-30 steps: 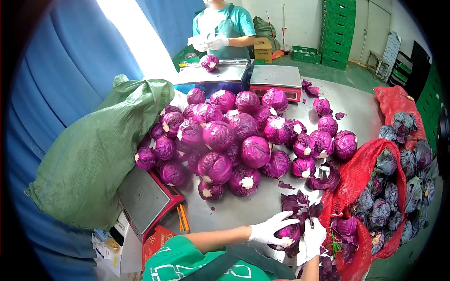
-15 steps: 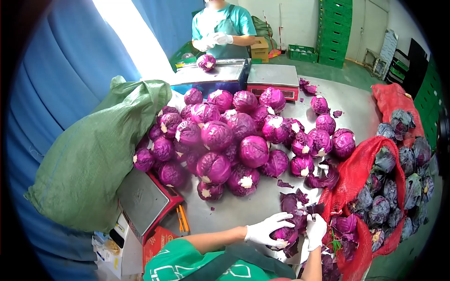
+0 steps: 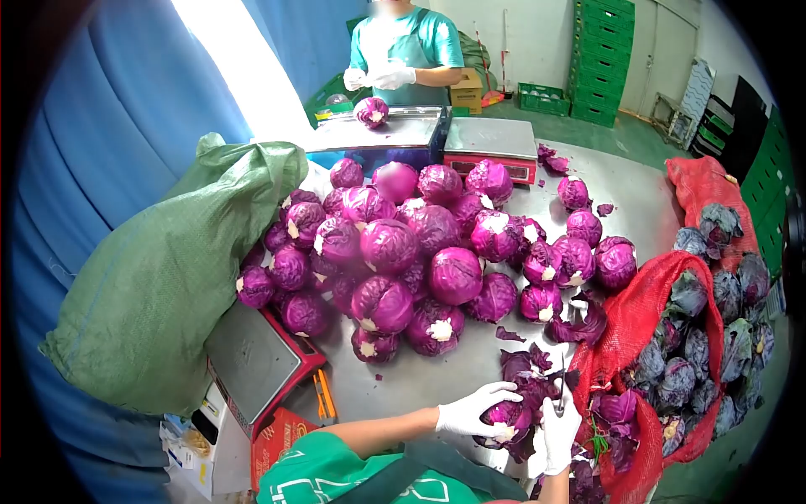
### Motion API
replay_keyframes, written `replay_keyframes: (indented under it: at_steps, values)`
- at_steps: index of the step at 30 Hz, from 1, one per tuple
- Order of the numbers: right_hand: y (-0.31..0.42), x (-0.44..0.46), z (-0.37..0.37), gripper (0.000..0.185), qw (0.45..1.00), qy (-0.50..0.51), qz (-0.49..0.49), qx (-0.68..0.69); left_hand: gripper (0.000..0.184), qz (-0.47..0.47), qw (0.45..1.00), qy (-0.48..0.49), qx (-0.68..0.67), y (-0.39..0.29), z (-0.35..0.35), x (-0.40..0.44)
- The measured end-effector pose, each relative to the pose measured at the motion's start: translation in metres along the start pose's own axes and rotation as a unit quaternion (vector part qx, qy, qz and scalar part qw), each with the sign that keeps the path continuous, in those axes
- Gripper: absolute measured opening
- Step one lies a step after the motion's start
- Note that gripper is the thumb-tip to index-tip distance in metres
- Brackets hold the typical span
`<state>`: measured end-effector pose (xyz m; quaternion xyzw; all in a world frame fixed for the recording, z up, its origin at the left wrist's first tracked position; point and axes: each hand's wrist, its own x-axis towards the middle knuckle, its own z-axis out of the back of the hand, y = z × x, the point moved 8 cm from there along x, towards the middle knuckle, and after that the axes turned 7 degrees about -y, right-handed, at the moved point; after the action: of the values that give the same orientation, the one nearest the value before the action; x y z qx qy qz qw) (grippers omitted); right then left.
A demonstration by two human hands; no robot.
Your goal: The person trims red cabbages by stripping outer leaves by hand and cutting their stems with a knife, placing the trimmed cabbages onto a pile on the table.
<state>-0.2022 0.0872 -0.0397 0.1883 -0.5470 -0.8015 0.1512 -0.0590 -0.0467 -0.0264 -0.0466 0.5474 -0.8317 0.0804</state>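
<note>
On the left, a blue curtain (image 3: pixel 92 168) hangs behind a bulging green sack (image 3: pixel 168 294), which leans over a near scale (image 3: pixel 252 365) with a red body. Just right of that scale lies an orange tool (image 3: pixel 324 395), its long axis running near to far on the metal table (image 3: pixel 395 382). A heap of purple cabbages (image 3: pixel 389 245) fills the middle, their pale cut stems turned various ways. Beyond it, at the far side, a person in a teal shirt (image 3: pixel 407 50) stands behind a single cabbage (image 3: pixel 371 112) on a flat-topped scale; a second red scale (image 3: pixel 491 143) sits to its right.

At the near side, right of centre, the left hand (image 3: pixel 477 410), in a white glove, is partly open, its fingers curved over the held cabbage (image 3: pixel 504 416). That cabbage is roundish, with no clear long axis, and its pale stem end faces near, towards the wearer. Loose dark leaves (image 3: pixel 525 365) lie just beyond it. To its right, the right hand (image 3: pixel 558 433), also gloved, is closed around a knife (image 3: pixel 562 376), whose blade points far and stands fairly upright. Farther right, a red mesh bag (image 3: pixel 625 311) gapes around darker, leafy cabbages (image 3: pixel 676 382)
</note>
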Motion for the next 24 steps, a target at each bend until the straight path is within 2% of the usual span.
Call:
replay_keyframes:
  at_steps: [3,5,6,7,10,16,24]
  values:
    - [-0.001,-0.015,-0.005,0.019,0.998,0.047,0.013,-0.048,0.073,0.025,0.999,-0.006,-0.022,0.004,0.002,-0.001]
    - [0.022,-0.026,-0.006,0.015,0.988,0.058,0.094,-0.104,0.074,0.017,1.000,-0.014,-0.023,0.006,0.002,0.000]
    - [0.014,-0.027,-0.006,0.013,0.993,0.074,0.029,-0.085,0.074,0.017,0.999,-0.014,-0.023,0.007,0.002,-0.001]
    - [0.007,-0.027,-0.005,0.013,0.993,0.074,0.028,-0.085,0.074,0.015,1.000,-0.013,-0.020,0.007,0.001,-0.001]
    - [-0.023,-0.030,-0.005,0.016,0.990,0.109,-0.093,0.020,0.075,0.008,1.000,-0.010,-0.019,0.006,0.002,-0.001]
    - [-0.037,-0.033,-0.009,0.016,0.979,0.156,-0.108,0.077,0.075,0.000,1.000,-0.009,-0.015,0.009,0.001,0.000]
    - [-0.050,-0.041,-0.010,0.024,0.971,0.137,-0.163,0.113,0.072,-0.004,1.000,-0.004,0.004,-0.004,-0.001,-0.001]
